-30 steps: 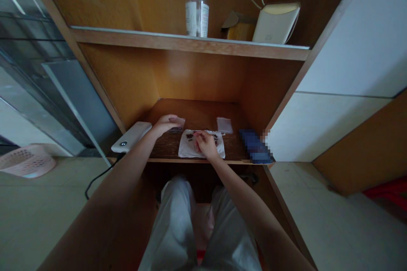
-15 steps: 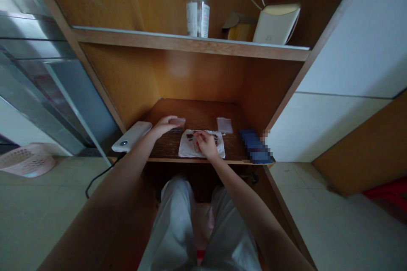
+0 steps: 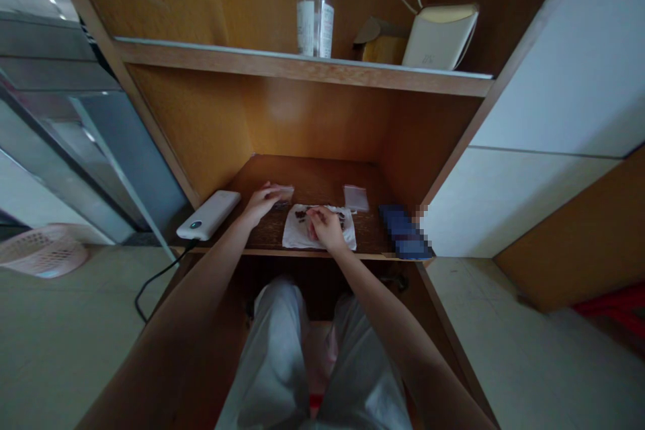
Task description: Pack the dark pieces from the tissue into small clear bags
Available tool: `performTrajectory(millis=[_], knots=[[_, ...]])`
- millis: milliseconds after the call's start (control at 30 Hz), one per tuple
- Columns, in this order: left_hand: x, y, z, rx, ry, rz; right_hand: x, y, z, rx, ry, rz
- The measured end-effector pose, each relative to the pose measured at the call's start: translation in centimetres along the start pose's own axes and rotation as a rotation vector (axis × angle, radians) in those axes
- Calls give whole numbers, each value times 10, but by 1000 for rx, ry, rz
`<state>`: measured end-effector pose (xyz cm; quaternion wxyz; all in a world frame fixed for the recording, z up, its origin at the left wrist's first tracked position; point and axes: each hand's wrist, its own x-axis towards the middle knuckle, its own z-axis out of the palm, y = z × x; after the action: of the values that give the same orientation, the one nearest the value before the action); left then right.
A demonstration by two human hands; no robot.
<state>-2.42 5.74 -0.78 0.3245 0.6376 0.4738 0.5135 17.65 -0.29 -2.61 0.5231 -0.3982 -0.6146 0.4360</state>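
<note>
My left hand is curled around a small clear plastic bag at the left of a wooden shelf. My right hand rests on a white tissue with several small dark pieces lying on it. Its fingertips are pinched together over those pieces; I cannot make out what they grip. A second small clear bag lies behind the tissue to the right.
A white power bank with a black cable lies at the shelf's left edge. A dark blue flat thing lies at the right. The upper shelf holds a clear jar, a cardboard box and a cream pouch. A pink basket stands on the floor.
My left hand has shifted slightly right and closed more around the small bag. The view has drifted a little. My right hand stays on the tissue.
</note>
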Motion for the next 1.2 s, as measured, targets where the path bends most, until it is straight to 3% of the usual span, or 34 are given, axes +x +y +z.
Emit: performTrajectory(millis=[167, 433, 567, 700, 833, 933, 1067, 1200], knots=[[4, -12, 5, 18, 140, -4, 0, -1, 1, 12, 6, 16], [4, -13, 8, 26, 204, -33, -1, -5, 0, 18, 4, 31], [7, -14, 7, 78, 447, -42, -1, -5, 0, 37, 4, 27], [7, 2, 13, -36, 651, 82, 1, -1, 0, 8, 5, -13], [-14, 33, 30, -266, 485, 88, 1, 2, 1, -12, 7, -26], [-36, 47, 42, -327, 256, -50, 0, 0, 1, -23, 3, -44], [-55, 46, 51, -345, 123, -178, 0, -2, 1, -22, 5, -68], [-60, 41, 52, -307, 46, -197, 3, -1, 0, 22, -13, -27]])
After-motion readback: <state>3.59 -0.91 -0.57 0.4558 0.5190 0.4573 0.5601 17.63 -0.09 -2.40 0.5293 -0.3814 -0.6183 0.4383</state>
